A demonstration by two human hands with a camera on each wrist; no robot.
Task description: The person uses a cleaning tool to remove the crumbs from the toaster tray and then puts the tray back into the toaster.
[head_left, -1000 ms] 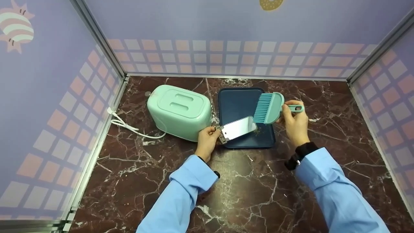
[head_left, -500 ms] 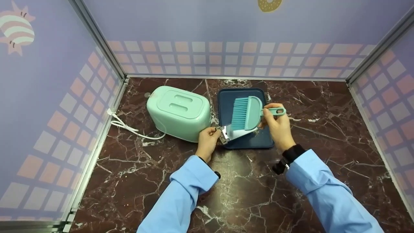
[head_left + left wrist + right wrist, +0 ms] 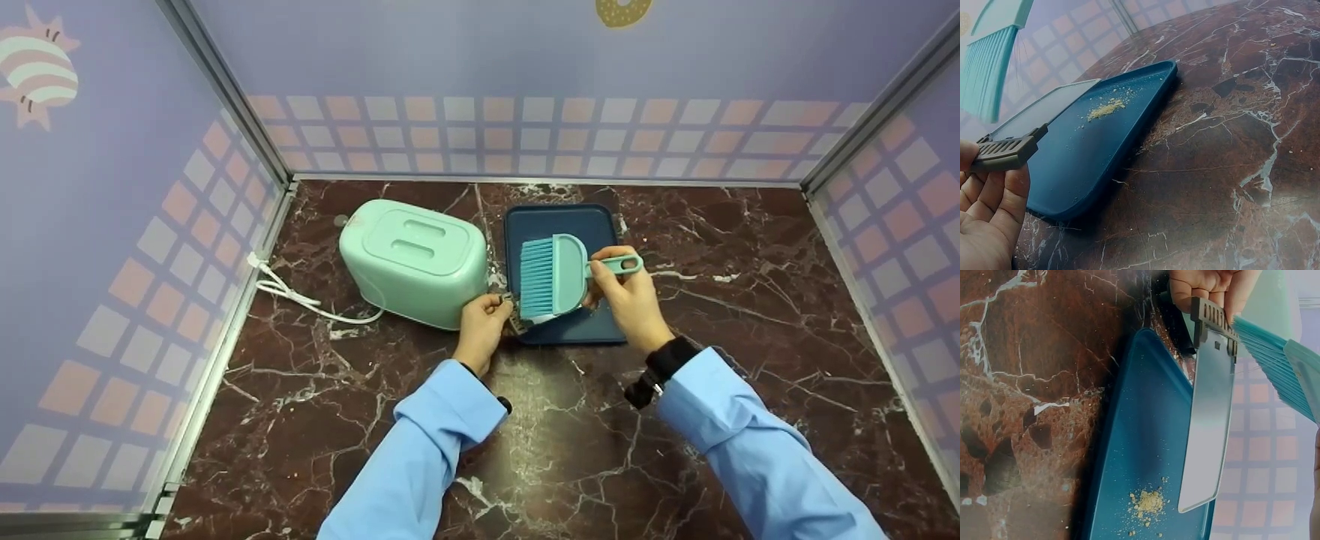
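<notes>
Right wrist view, metal plate: (image 3: 1207, 433) reaches out from the left grip and is held slanted over the blue tray (image 3: 1140, 405); whether its far end touches is unclear.
Plate handling: probably light and stiff, its smooth face likely slippery and thin enough to bend if pressed hard.
Where to hold: the slotted end piece (image 3: 1005, 154), thicker and ridged, seems the surest place.
Left hand: (image 3: 480, 330) pinches that end piece between thumb and fingers.
Brush: (image 3: 570, 274) in front of the right grip, its bristles (image 3: 538, 277) above the plate near the left fingers; contact cannot be told. Likely light, with soft, springy bristles and a rigid body, best held by the handle (image 3: 628, 264).
Right hand: (image 3: 634, 300) grips the brush where handle meets head.
Crumbs: (image 3: 1148, 502) a yellowish heap in the blue tray, beyond the left grip.
Toaster: (image 3: 420, 251) mint green, just left of the left grip; its white cord (image 3: 289, 289) lies farther left.
Since half a second ago: brush and right hand sit closer to the left grip, and the bristles hide more of the plate; left hand and toaster look unmoved.
</notes>
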